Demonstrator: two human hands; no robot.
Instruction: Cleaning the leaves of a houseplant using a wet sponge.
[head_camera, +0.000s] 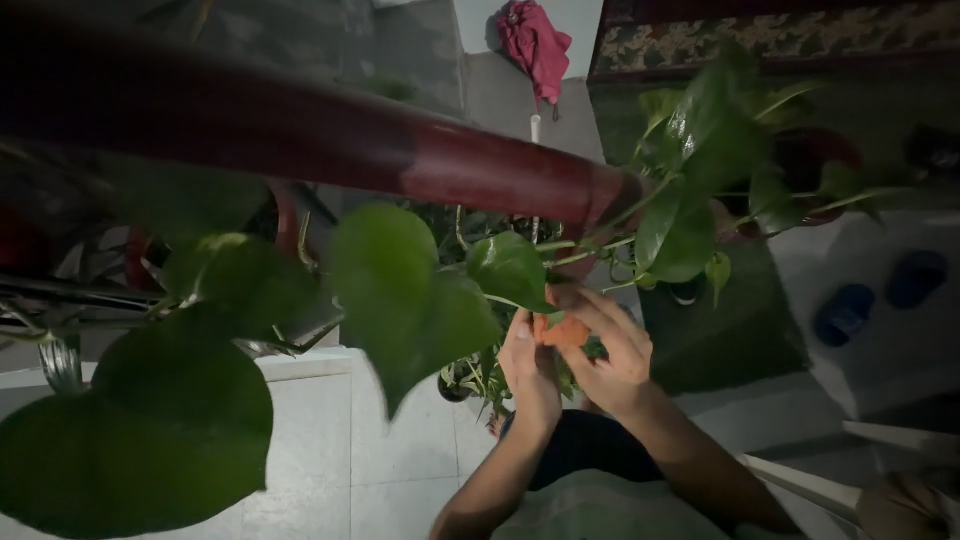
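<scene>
Both hands, left hand (530, 372) and right hand (612, 355), work in a tight pocket among leaves. A dark red handrail (330, 140) crosses overhead, barring the way up. Large heart-shaped leaves (410, 300) crowd the left side, and leafy stems (690, 200) hang above right. The pale tiled floor (310, 450) at lower left lies open.
</scene>
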